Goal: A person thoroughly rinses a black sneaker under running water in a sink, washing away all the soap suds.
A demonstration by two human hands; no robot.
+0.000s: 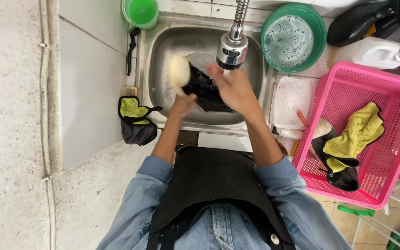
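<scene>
Over the steel sink [156, 69], my left hand [181, 104] grips a black shoe [204, 88] by its pale sole end, which is blurred. My right hand [234, 88] is closed on the shoe's other side, just below the chrome tap head [232, 48]. What my right hand may hold besides the shoe is hidden. Soapy water lies in the sink bottom.
A green basin of suds [320, 28] and a green cup [140, 11] stand behind the sink. A pink basket [390, 83] at the right holds a yellow cloth and a black shoe. A white foamy tub [292, 99] sits beside it, a black-and-yellow shoe [135, 120] lies left.
</scene>
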